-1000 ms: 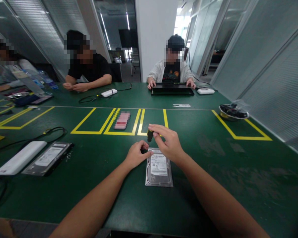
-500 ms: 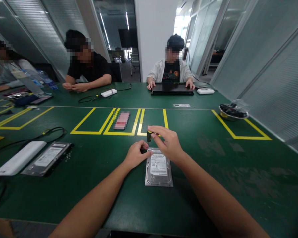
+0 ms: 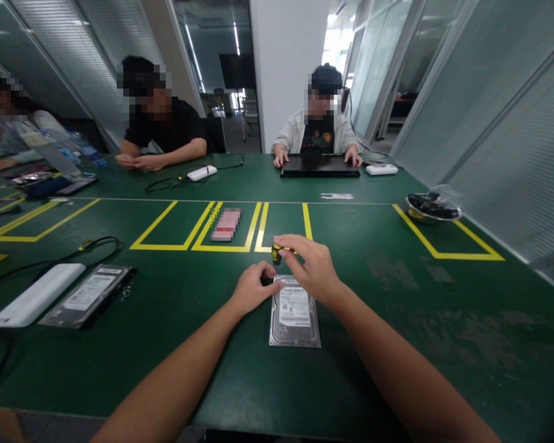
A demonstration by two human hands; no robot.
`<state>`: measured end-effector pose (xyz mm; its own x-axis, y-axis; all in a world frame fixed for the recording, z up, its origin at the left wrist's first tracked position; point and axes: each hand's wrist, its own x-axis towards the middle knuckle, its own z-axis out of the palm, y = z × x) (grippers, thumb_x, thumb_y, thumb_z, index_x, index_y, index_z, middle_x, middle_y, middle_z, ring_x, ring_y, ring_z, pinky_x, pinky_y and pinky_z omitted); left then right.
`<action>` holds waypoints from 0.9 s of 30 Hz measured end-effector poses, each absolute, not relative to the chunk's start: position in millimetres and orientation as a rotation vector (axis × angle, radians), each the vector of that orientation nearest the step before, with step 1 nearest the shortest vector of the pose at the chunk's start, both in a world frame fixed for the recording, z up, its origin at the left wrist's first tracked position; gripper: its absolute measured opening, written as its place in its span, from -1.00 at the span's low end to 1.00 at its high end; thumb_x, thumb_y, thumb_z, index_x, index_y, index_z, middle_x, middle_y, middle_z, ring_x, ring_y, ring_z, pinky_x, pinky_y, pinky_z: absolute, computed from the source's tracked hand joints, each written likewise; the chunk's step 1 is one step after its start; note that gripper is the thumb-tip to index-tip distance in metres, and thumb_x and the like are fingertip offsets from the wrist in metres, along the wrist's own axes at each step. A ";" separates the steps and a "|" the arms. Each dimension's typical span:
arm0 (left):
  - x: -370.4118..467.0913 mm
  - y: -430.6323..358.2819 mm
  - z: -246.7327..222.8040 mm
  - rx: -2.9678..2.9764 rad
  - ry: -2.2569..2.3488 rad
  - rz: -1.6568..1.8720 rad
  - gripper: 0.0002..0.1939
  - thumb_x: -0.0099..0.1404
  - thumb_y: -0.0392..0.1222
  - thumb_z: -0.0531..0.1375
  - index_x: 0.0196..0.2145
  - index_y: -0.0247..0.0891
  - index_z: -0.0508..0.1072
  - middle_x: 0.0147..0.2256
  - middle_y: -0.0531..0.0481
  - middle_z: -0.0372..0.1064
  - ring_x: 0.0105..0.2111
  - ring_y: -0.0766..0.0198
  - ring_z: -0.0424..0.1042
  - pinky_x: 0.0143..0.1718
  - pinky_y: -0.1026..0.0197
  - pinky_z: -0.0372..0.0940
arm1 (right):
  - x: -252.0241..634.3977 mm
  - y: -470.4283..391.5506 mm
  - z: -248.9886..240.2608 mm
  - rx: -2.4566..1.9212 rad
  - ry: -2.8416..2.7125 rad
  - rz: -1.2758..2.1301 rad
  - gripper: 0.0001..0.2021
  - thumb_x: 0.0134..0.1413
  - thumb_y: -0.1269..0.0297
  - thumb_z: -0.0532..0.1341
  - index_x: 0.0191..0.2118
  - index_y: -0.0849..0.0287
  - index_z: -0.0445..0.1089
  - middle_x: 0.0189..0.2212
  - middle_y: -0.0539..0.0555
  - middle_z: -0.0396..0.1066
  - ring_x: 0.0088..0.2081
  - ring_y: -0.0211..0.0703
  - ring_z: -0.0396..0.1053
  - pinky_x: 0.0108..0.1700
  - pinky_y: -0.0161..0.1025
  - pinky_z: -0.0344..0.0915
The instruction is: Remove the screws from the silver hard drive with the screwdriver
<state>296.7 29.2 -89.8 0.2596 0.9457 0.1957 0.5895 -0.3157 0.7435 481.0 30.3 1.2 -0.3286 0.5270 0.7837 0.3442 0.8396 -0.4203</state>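
A silver hard drive (image 3: 295,314) with a white label lies flat on the green table in front of me. My right hand (image 3: 311,261) pinches a short black-and-yellow screwdriver (image 3: 276,253) from above, upright over the drive's far left corner. My left hand (image 3: 255,288) grips that same corner, its thumb on the drive's top and its curled fingers beside the screwdriver's tip. The screw under the tip is too small to make out.
To the left lie a second hard drive (image 3: 87,295), tiny loose pieces (image 3: 127,291), a white power bank (image 3: 39,294) and a black cable (image 3: 104,241). A blurred pink phone (image 3: 226,224) lies ahead. A bowl of black parts (image 3: 434,207) stands right. Several people sit opposite; one holds a black panel (image 3: 321,165).
The screwdriver handle has turned between my right fingers, with more of its yellow showing. Both hands and the hard drive stay in nearly the same place.
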 end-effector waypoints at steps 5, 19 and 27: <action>296.7 29.5 -90.6 2.000 1.400 0.857 -0.71 0.13 -0.03 0.33 -0.31 -0.23 0.38 -0.33 0.04 0.44 -0.31 0.23 0.39 -0.26 0.20 0.24 | 481.8 30.8 2.8 -0.653 -1.970 0.163 -0.85 0.25 0.39 0.15 -0.15 0.21 0.47 -0.19 0.16 0.53 -0.10 -0.13 0.46 -0.04 -0.13 0.44; 297.4 29.5 -88.5 2.020 1.450 0.808 -0.70 0.12 0.02 0.32 -0.32 -0.22 0.39 -0.35 0.04 0.41 -0.31 0.20 0.35 -0.26 0.18 0.20 | 482.1 30.9 1.6 -0.643 -1.969 0.207 -0.76 0.26 0.47 0.08 -0.07 0.19 0.45 -0.10 0.17 0.52 -0.01 -0.15 0.45 0.03 -0.07 0.43; 297.4 32.3 -91.7 2.068 1.431 0.825 -0.70 0.12 0.03 0.30 -0.36 -0.23 0.36 -0.38 0.06 0.37 -0.35 0.24 0.32 -0.27 0.19 0.19 | 482.8 29.0 1.2 -0.647 -2.002 0.182 -0.76 0.26 0.40 0.11 -0.03 0.19 0.45 -0.01 0.21 0.47 0.05 -0.12 0.42 0.07 -0.04 0.41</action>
